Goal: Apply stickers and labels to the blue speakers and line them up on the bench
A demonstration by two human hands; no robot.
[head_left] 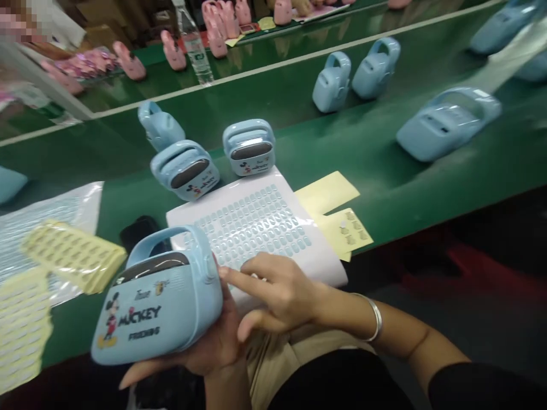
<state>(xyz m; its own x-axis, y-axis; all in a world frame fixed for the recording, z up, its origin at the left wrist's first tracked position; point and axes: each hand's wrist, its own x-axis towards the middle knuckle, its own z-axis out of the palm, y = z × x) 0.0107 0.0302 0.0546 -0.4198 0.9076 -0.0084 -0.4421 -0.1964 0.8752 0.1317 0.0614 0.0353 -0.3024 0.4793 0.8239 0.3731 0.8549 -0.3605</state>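
My left hand [211, 350] cups a light blue handled case [158, 302] from below; its face bears a cartoon mouse and the word MICKEY. My right hand [277, 290], a silver bangle on the wrist, points its index finger at the right side of that case, the other fingers curled under. Just behind the right hand lies a white sheet [260, 225] covered with rows of small pale oval stickers. Whether the fingertip carries a sticker is too small to tell.
Two more Mickey cases [186, 171] [249, 148] stand behind the sheet on the green belt [384, 165]. Plain blue cases [447, 122] sit farther right. Yellow sticker sheets [70, 253] lie left, yellow backing papers [337, 208] right. Pink cases [173, 51] and a bottle [194, 42] stand at the back.
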